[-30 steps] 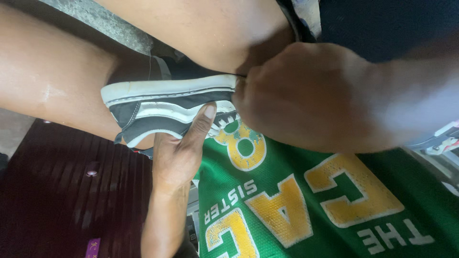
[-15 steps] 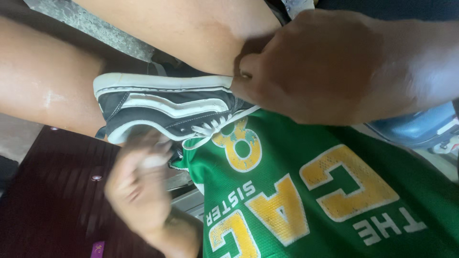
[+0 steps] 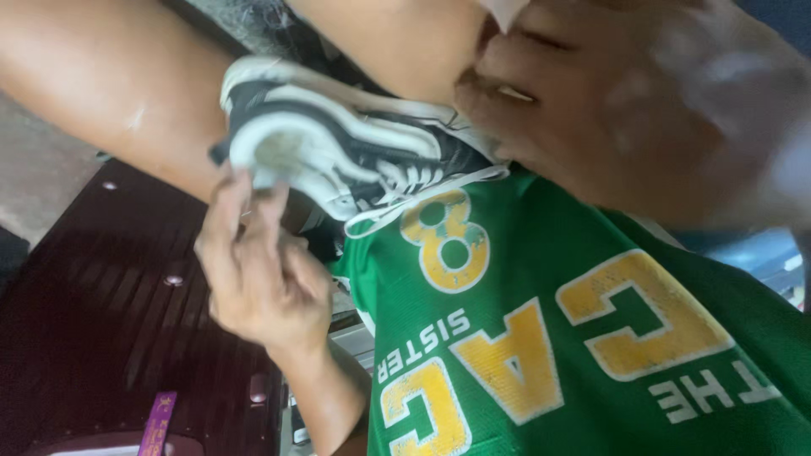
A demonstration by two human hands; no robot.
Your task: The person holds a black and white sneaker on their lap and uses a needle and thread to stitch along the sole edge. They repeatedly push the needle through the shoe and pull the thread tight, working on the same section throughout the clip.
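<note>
Head view, close and blurry. Black sneaker (image 3: 338, 148) w/ white sole and white stripe sits on the wearer's foot, upper centre, toe end pointing left, just above the green shirt (image 3: 541, 338) that fills the lower right. White laces (image 3: 414, 198) hang loose over the shirt's top edge.

Left hand (image 3: 262, 270) is at the toe end of the sneaker, fingertips (image 3: 245, 181) touching the white rubber edge from below; fingers bent and loosely spread, grip not pinching anything that shows.

Right hand (image 3: 625, 110) is at upper right, big and blurred, fingers curled in at the sneaker's heel/ankle side beside the bare leg (image 3: 110, 101). Grip looks pressed together, but can't tell what, if anything, it holds.

Dark ribbed mat (image 3: 101, 338) lies lower left, w/ a purple strip (image 3: 156, 422) near the bottom edge.
</note>
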